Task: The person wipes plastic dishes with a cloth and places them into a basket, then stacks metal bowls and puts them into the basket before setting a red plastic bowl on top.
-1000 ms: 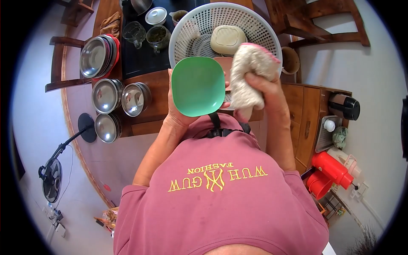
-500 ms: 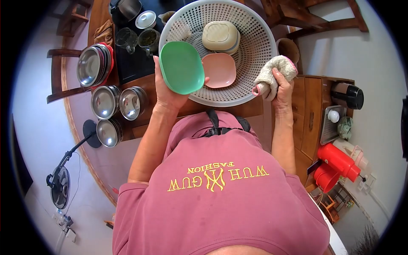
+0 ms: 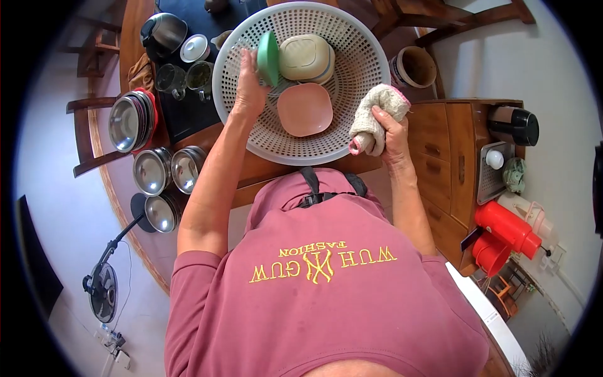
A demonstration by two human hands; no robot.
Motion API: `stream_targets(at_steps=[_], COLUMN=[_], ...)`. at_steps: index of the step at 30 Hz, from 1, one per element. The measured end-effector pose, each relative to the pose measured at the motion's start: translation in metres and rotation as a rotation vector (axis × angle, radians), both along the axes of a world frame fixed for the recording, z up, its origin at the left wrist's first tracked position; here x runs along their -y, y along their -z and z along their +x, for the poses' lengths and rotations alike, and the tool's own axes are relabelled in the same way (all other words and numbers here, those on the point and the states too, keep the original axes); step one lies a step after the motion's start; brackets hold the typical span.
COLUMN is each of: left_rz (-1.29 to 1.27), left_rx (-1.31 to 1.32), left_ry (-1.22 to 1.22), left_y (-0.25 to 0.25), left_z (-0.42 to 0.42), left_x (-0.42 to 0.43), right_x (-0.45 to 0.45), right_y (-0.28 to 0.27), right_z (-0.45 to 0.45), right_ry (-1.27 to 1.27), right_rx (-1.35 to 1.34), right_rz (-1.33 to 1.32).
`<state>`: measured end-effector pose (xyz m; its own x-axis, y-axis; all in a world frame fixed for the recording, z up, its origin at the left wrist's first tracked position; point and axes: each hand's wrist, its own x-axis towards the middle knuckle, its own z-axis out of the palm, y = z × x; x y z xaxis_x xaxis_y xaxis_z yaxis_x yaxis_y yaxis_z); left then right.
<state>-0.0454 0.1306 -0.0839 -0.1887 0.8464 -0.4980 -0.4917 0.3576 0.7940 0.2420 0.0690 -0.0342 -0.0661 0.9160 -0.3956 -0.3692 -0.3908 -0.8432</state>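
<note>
My left hand [image 3: 251,91] is inside the left part of a large white plastic colander basket [image 3: 221,85], gripping a green dish [image 3: 269,60]. The dish is tipped up on its side, so mostly its edge and a narrow strip show. Beside it in the basket lie a cream lidded-looking container [image 3: 304,56] and a square pink dish [image 3: 305,110]. At the basket's right rim, my right hand [image 3: 396,141] is closed round a bunched cream cloth [image 3: 380,113] with pink edging.
Left of the basket are glass mugs [image 3: 200,76], a white lidded pot [image 3: 195,48], a metal kettle [image 3: 164,34] and stacked steel bowls [image 3: 151,171]. A bucket [image 3: 416,67] and wooden cabinet [image 3: 433,151] stand at right. Wooden chairs [image 3: 465,28] flank the table.
My left hand has brought the green dish up into the basket and turned it from face-on to edge-on. My right hand still holds the cloth. The view has shifted slightly.
</note>
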Motion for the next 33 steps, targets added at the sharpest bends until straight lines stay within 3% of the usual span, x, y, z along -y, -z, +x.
stream_targets(at_steps=[1, 5, 12, 15, 16, 18, 20, 23, 31, 33], left_rz=[0.039, 0.059, 0.055, 0.414, 0.412, 0.303, 0.394, 0.257, 0.329, 0.451], left_rx=[-0.053, -0.164, -0.252, -0.92, -0.919, -1.195, -1.322, -1.414, -1.559, -1.587], left_ry=[0.136, 0.259, 0.239, 0.372, 0.375, 0.755, 0.866, 1.211, 1.381, 1.436], left_y=[0.001, 0.005, 0.003, 0.011, 0.007, -0.007, -0.004, 0.008, 0.035, 0.036], left_z=[-0.001, 0.012, 0.031, 0.035, 0.036, 0.04, 0.048, 0.059, 0.069, 0.069], left_x=[0.001, 0.0, -0.003, 0.0, 0.003, 0.019, 0.031, 0.047, 0.062, 0.063], right_x=[0.0, -0.005, -0.007, -0.007, -0.007, -0.007, -0.007, -0.008, -0.008, -0.008], right_y=[-0.001, 0.001, 0.003, 0.004, 0.004, 0.007, 0.008, 0.007, 0.011, 0.009], right_z=[-0.001, 0.001, 0.002, 0.003, 0.003, 0.004, 0.005, 0.005, 0.005, 0.005], right_ry=[0.009, 0.012, 0.013, 0.024, 0.021, 0.017, 0.011, -0.006, 0.008, -0.003], right_rx=[0.008, 0.0, 0.039, 0.047, 0.052, 0.05, 0.05, -0.013, 0.021, 0.013], right_rz=[0.003, 0.002, 0.024, 0.026, 0.027, 0.028, 0.029, -0.009, 0.048, 0.037])
